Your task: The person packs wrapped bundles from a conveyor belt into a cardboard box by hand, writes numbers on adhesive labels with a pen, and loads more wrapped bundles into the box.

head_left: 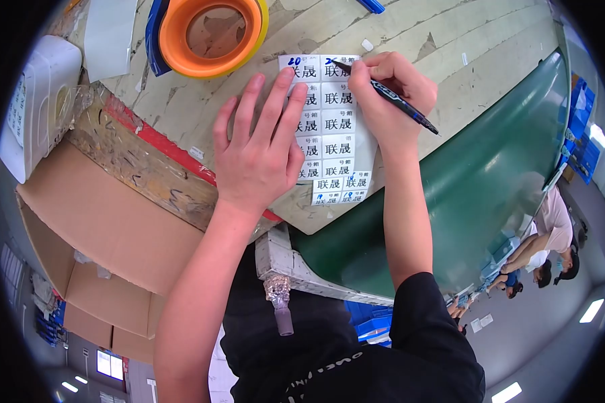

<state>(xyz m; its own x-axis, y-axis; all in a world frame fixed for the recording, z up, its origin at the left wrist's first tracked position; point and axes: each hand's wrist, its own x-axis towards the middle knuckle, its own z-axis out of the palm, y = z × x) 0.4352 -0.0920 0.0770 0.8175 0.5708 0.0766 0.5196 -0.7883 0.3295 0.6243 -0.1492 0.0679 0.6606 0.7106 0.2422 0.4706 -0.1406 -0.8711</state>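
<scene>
A sheet of white printed labels [338, 121] lies on the worn tabletop, in two columns with black characters. My left hand [259, 144] rests flat on its left column, fingers spread, covering part of several labels. In my right hand [400, 94] is a black marker pen [405, 105], its tip on the top right label. Blue handwriting shows there, and "20" is written on the top left label. Below the sheet's lower end lies a smaller strip of labels [329, 199], some with blue handwritten numbers.
Rolls of orange and yellow tape [176, 40] sit at the top left. A white plastic jug [44, 101] stands at the left, above an open cardboard box [107, 215]. A green curved surface [444, 195] borders the table on the right. Other people [551, 221] are at the far right.
</scene>
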